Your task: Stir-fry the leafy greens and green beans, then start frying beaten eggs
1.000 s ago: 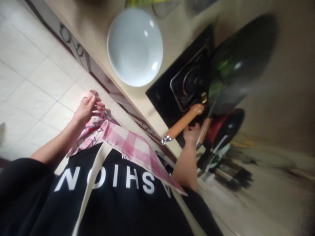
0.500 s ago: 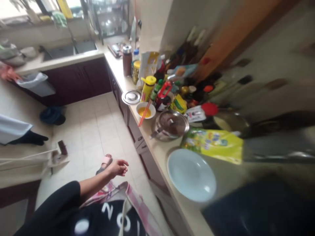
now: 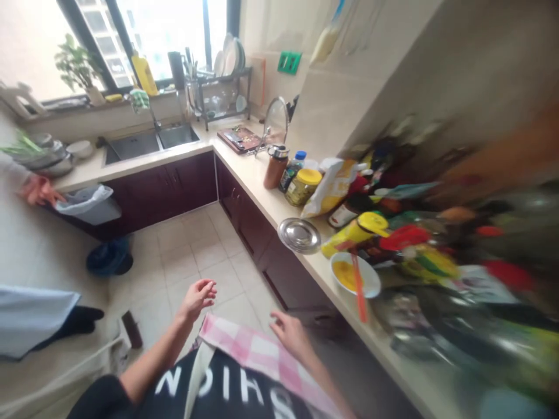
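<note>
My left hand (image 3: 200,298) hangs in the air over the tiled floor, its fingers loosely curved and apart, holding nothing. To its right, my right hand (image 3: 289,331) is likewise bare, with fingers partly spread, in front of the counter. A pink checked apron (image 3: 262,348) lies across my body just below both hands. On the counter beyond my right hand stands a white bowl (image 3: 370,280) of yellow liquid, probably beaten egg, with orange-red chopsticks (image 3: 358,291) laid across it. A round metal lid (image 3: 299,235) rests close by.
Jars and bottles, among them a yellow-lidded jar (image 3: 302,187), crowd the counter's wall side. A cutting board (image 3: 239,139) with a knife lies near the corner, by the sink (image 3: 135,149). A bin (image 3: 94,208) hangs from the cabinets; a broom (image 3: 131,330) stands at left.
The view has swung up and left, bringing the window, sink and cutting board more fully into sight. My right hand has come into view; the large pale bowl has almost left it.
</note>
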The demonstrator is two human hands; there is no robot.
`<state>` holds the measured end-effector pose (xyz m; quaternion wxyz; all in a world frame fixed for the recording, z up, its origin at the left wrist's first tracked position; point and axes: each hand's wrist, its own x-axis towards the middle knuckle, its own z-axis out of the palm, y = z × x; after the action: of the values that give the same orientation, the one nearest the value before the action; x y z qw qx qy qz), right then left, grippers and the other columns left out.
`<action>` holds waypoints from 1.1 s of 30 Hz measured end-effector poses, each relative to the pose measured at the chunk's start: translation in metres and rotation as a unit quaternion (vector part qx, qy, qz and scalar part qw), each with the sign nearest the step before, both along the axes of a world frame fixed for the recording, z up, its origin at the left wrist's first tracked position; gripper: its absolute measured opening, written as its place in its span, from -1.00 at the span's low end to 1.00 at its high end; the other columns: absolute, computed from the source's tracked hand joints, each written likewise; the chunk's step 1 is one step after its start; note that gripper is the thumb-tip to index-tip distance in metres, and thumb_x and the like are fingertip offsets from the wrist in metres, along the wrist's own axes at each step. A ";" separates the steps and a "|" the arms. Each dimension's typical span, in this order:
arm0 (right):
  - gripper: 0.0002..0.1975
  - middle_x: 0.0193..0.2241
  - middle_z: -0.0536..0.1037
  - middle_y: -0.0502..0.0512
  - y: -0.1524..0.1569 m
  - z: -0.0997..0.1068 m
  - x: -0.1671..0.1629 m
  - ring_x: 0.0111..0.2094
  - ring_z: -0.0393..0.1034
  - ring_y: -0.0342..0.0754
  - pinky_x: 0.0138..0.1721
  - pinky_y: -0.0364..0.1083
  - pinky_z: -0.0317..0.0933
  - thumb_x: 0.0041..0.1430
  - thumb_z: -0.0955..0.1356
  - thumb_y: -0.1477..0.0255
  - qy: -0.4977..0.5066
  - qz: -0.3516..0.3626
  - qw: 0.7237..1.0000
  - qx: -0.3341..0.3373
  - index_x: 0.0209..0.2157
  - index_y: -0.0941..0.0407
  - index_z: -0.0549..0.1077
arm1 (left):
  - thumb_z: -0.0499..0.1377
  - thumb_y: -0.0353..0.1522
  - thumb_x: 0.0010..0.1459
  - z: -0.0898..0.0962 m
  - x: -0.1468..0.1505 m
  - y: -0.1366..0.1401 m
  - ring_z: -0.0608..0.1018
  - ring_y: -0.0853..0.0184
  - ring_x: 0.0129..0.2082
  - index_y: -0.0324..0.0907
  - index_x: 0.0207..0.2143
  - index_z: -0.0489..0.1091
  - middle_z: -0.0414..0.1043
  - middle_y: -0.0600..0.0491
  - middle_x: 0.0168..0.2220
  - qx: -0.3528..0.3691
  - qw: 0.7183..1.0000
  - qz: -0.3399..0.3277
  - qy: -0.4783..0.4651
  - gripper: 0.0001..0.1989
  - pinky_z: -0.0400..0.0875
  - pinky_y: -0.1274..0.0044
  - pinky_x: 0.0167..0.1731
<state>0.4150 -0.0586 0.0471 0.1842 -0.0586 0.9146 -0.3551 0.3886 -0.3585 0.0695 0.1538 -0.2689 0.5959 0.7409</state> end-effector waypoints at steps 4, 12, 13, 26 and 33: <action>-0.70 -0.21 0.63 0.09 -0.085 0.014 -0.114 -0.27 0.54 -0.04 -0.13 -0.07 0.35 0.18 0.36 0.49 0.022 0.073 0.997 -0.028 -0.04 0.08 0.54 | 0.53 -0.05 -0.34 -0.012 -0.040 -0.039 0.50 0.46 -0.50 -0.23 -0.29 0.48 0.47 0.06 -0.44 0.017 0.998 0.052 0.003 -0.38 0.38 0.64 -0.53; -0.60 -0.01 0.54 0.18 -0.161 0.073 -0.448 -0.06 0.44 -0.05 -0.04 -0.15 0.22 0.32 0.32 0.34 0.191 0.001 0.972 0.140 0.15 0.11 0.37 | 0.54 -0.21 -0.26 -0.032 -0.141 -0.120 0.55 0.44 -0.48 -0.19 -0.26 0.50 0.54 0.04 -0.40 0.008 0.987 0.163 0.011 -0.50 0.45 0.65 -0.51; -0.58 0.02 0.51 0.23 -0.164 0.079 -0.493 -0.03 0.42 -0.02 -0.02 -0.13 0.22 0.34 0.30 0.34 0.193 -0.018 0.970 0.147 0.18 0.14 0.34 | 0.53 -0.24 -0.21 -0.030 -0.158 -0.134 0.56 0.44 -0.47 -0.18 -0.25 0.51 0.55 0.04 -0.38 -0.011 0.984 0.177 0.014 -0.54 0.46 0.65 -0.49; -0.52 0.18 0.27 0.59 -0.161 0.072 -0.828 0.22 0.18 0.20 0.20 0.13 0.06 0.36 0.16 0.55 0.046 -0.155 0.963 0.214 0.26 0.39 0.24 | 0.38 -0.38 0.08 0.002 -0.399 -0.209 0.61 0.43 -0.41 -0.16 -0.19 0.50 0.59 0.02 -0.33 -0.071 0.978 0.196 -0.013 -0.77 0.55 0.63 -0.35; -0.56 0.13 0.32 0.51 -0.171 0.041 -0.833 0.14 0.25 0.18 0.09 0.08 0.21 0.34 0.11 0.59 0.041 -0.174 0.956 0.234 0.21 0.29 0.25 | 0.47 -0.16 -0.11 0.014 -0.578 -0.185 0.57 0.42 -0.41 -0.21 -0.19 0.50 0.55 0.04 -0.36 -0.076 0.992 0.073 0.072 -0.53 0.51 0.59 -0.34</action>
<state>-0.4180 -0.2294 0.0885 0.0903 0.1313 0.9751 -0.1545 -0.1895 -0.5435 0.0839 0.0352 -0.2683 0.6388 0.7202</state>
